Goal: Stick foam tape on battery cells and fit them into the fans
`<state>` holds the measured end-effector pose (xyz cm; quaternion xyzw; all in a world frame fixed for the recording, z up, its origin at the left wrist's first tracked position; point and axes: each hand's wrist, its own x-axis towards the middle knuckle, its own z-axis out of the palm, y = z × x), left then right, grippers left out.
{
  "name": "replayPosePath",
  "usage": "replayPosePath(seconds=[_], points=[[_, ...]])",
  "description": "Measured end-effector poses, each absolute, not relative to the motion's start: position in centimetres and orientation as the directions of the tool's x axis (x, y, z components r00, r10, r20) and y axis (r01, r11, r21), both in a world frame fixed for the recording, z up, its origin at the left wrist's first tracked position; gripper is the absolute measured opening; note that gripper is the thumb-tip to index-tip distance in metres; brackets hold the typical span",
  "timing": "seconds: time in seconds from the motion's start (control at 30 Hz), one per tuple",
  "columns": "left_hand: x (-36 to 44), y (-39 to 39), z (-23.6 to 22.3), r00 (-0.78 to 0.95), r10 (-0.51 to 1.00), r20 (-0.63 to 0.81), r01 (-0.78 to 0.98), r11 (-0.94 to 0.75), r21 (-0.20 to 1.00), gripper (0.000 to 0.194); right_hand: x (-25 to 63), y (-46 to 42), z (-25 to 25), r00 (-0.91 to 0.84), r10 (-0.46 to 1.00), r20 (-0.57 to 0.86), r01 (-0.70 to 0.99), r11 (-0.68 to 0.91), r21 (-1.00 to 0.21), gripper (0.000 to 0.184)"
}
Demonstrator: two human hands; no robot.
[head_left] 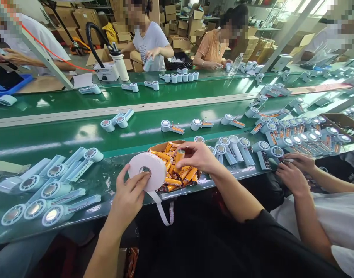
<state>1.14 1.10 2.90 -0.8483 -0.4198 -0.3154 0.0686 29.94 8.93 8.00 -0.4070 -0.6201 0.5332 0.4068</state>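
My left hand (132,188) grips a white roll of tape (158,172), with fingers over its face near the core hole. A loose strip of tape hangs in a curl below the roll. Between the thumb and fingers of my right hand (198,156) is an orange cylindrical battery (179,159), held upright above the box. Many more orange batteries (190,174) lie heaped in the box under both hands. The roll covers the left part of this heap.
Light-blue handheld fan bodies (55,189) lie on the bench at left, others (223,148) at right. Several sit on the green conveyor (148,135). A co-worker's hands (293,173) work close on my right. More people sit across the line, near a white bottle (120,65).
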Motion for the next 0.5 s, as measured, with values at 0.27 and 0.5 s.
replayPosePath(seconds=[0.27, 0.5], points=[[1.6, 1.0, 4.6, 0.477, 0.718, 0.507, 0.817, -0.575, 0.047, 0.058, 28.5, 7.8, 7.6, -0.391, 0.912, 0.126, 0.394, 0.289, -0.873, 0.043], [5.5, 0.0, 3.2, 0.385, 0.776, 0.499, 0.854, -0.504, 0.126, 0.047, 27.0, 5.8, 4.0, 0.005, 1.0, -0.025, -0.309, -0.022, -0.951, 0.047]])
